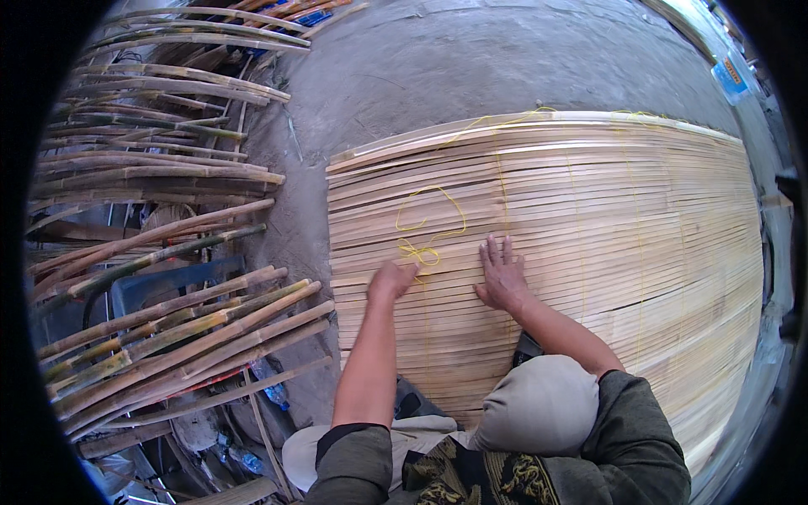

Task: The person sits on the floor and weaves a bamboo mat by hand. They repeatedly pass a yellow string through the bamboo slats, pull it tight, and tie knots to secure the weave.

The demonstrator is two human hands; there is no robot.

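Beneath both hands spreads a wide mat of thin pale bamboo slats (589, 244), laid side by side and crossed by yellow string lines. My left hand (393, 280) is closed at the mat's left part, its fingers pinched by a loose bundle of yellow string (418, 252). A loop of that string curls over the slats just beyond. My right hand (502, 275) lies flat on the slats to the right, fingers spread, holding nothing. My knees rest on or beside the near edge of the mat.
Several bamboo poles (194, 345) lie stacked along the left, their ends pointing toward the mat. Among them is a blue plastic piece (168, 282). Grey concrete floor (497, 59) stretches beyond the mat. A blue and white container (730, 77) stands at the far right.
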